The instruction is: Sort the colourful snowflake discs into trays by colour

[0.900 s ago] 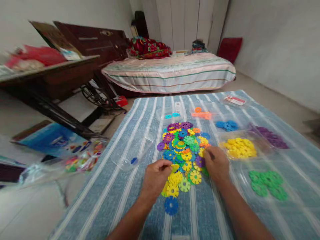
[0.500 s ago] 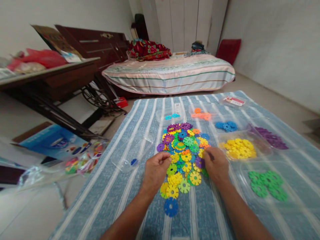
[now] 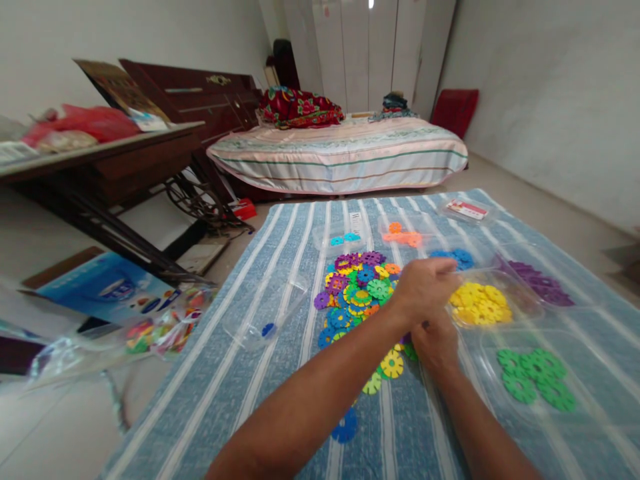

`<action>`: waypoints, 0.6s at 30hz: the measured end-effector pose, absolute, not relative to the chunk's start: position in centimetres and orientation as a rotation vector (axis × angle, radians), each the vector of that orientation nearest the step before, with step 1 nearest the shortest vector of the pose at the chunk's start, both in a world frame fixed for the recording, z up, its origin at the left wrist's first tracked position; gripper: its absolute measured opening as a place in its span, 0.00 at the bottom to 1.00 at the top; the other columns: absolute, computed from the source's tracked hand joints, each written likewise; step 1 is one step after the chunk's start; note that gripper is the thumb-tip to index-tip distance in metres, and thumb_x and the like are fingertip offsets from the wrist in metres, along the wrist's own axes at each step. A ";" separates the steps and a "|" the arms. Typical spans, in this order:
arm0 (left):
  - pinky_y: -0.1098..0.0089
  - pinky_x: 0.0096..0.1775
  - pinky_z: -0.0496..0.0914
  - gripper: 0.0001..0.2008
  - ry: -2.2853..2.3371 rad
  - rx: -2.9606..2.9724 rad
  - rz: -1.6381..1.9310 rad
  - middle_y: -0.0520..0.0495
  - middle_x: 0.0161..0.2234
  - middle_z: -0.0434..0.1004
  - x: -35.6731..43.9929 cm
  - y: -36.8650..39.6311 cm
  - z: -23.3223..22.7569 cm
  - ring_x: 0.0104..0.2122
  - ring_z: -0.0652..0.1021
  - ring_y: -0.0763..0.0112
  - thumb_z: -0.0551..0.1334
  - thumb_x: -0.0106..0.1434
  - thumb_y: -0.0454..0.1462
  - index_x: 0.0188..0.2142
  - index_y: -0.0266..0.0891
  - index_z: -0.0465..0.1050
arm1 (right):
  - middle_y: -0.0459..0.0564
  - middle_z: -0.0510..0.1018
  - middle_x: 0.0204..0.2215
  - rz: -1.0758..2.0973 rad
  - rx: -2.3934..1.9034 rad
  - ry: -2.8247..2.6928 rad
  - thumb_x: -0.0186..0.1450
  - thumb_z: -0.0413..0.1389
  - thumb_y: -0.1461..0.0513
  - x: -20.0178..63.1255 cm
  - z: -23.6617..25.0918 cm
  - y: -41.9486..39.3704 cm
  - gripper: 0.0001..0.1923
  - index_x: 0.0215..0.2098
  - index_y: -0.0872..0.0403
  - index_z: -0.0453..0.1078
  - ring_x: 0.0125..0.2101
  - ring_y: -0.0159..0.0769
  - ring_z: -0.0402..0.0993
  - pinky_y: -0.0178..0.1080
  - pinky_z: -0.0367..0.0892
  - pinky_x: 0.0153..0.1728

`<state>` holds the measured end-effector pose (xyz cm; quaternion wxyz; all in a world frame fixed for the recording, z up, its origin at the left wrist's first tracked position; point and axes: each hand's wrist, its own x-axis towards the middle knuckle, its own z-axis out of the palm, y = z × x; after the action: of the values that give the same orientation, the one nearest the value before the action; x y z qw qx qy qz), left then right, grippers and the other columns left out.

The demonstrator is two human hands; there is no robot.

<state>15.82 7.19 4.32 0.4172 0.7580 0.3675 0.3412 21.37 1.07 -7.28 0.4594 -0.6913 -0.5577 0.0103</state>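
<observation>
The left hand reaches across the right forearm with its fingers curled, its grip hovering at the near left edge of the clear tray of yellow discs; whether a disc is pinched inside it cannot be told, since the knuckles hide the fingertips. The right hand lies just below it, its grip pressed down at the right edge of the mixed pile of plastic discs; its fingertips are hidden too, so it is unclear whether it has closed on a piece.

To do this step well, I judge it best to carry any disc fully over the tray wall before letting go, low enough that it does not bounce out, and to keep the crossing wrist lifted so it does not drag loose discs from the pile. The other hand can steady the pile meanwhile.

Around them on the striped blue mat lie sorted groups: green discs near right, purple discs far right, blue discs, orange discs and two light blue discs beyond the pile. A single blue disc lies near.

The small red and white packet at the far edge and the blue box on the floor to the left both carry print, but it is too small and blurred to read.
</observation>
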 end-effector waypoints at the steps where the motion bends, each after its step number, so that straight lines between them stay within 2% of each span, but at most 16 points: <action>1: 0.68 0.45 0.70 0.14 0.904 1.948 0.853 0.44 0.41 0.78 15.8 7.2 4.5 0.41 0.76 0.69 0.58 0.57 0.36 0.43 0.35 0.74 | 0.49 0.72 0.26 0.026 -1.703 -1.373 0.60 0.48 0.59 21.4 -7.3 1.1 0.09 0.28 0.54 0.68 0.30 0.37 0.66 0.37 0.60 0.30; 5: 0.65 0.51 0.67 0.13 1.020 2.189 0.812 0.42 0.45 0.76 11.3 6.4 4.2 0.47 0.74 0.67 0.57 0.58 0.35 0.41 0.35 0.74 | 0.48 0.73 0.27 0.017 -1.630 -1.418 0.61 0.48 0.59 21.3 -7.3 1.1 0.09 0.28 0.53 0.68 0.32 0.36 0.67 0.38 0.62 0.34; 8: 0.60 0.52 0.66 0.15 1.196 2.363 0.645 0.41 0.47 0.74 5.2 4.1 2.6 0.49 0.72 0.63 0.56 0.59 0.37 0.45 0.37 0.71 | 0.49 0.74 0.29 -0.015 -1.599 -1.442 0.62 0.48 0.60 21.2 -7.3 1.2 0.09 0.30 0.53 0.69 0.33 0.36 0.68 0.40 0.63 0.37; 11: 0.52 0.55 0.62 0.24 1.381 2.467 0.431 0.34 0.55 0.65 -0.3 0.4 0.4 0.55 0.66 0.54 0.58 0.58 0.41 0.52 0.33 0.66 | 0.52 0.75 0.33 -0.065 -1.609 -1.463 0.62 0.49 0.58 21.2 -7.6 1.3 0.10 0.34 0.54 0.70 0.38 0.39 0.69 0.43 0.64 0.41; 14: 0.49 0.55 0.61 0.36 1.426 2.557 0.344 0.33 0.61 0.54 -3.9 -3.6 -2.2 0.59 0.59 0.48 0.63 0.53 0.46 0.59 0.36 0.57 | 0.55 0.75 0.38 -0.093 -1.621 -1.514 0.61 0.51 0.55 21.3 -8.0 1.6 0.14 0.39 0.55 0.70 0.41 0.42 0.68 0.46 0.64 0.44; 16: 0.47 0.55 0.61 0.45 1.407 2.612 0.349 0.33 0.62 0.51 -5.2 -5.6 -3.7 0.60 0.57 0.46 0.66 0.48 0.47 0.62 0.38 0.50 | 0.56 0.75 0.39 -0.088 -1.620 -1.553 0.60 0.52 0.53 21.4 -8.3 1.7 0.17 0.41 0.56 0.70 0.43 0.43 0.68 0.47 0.64 0.45; 18: 0.47 0.55 0.61 0.49 1.396 2.643 0.362 0.33 0.62 0.50 -5.7 -6.7 -4.7 0.60 0.57 0.45 0.67 0.46 0.49 0.63 0.39 0.46 | 0.57 0.74 0.41 -0.074 -1.615 -1.578 0.60 0.51 0.52 21.6 -8.5 1.8 0.19 0.42 0.56 0.70 0.43 0.43 0.68 0.47 0.65 0.45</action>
<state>-5.74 -6.66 -4.70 0.0652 0.8759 0.4627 0.1201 21.55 1.76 -8.47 0.4272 -0.6463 -0.6316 -0.0297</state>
